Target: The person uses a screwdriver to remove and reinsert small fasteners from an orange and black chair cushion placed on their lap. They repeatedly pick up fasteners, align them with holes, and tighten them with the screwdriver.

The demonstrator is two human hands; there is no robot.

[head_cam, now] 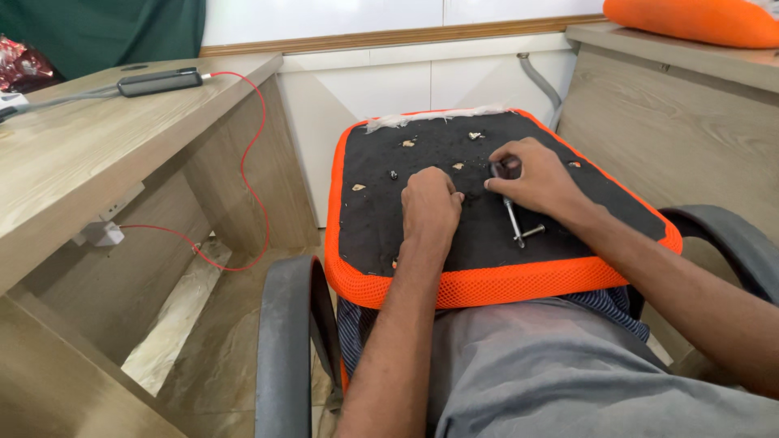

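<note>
Nearest, an upturned orange-rimmed seat cushion [487, 285] rests across the person's lap, its black underside facing up between two grey chair armrests [284, 349]. Left hand [430, 207]: closed in a loose fist, knuckles pressed onto the black fabric near the middle. Right hand [531, 174]: fingers pinched narrow around the top of a metal hex key [513, 219], whose long arm lies down across the fabric. Risk: the cushion sits unclamped, so a hard turn could tip it off the knees; the key could slip from its fastener and graze the left knuckles close beside it. Small loose bolts [393, 174] may roll off the edge. Room: open floor at left; red cable [247, 162] hangs from the wooden desk [73, 154]; cabinet [649, 122] crowds the right; white wall panel [365, 89] behind.
</note>
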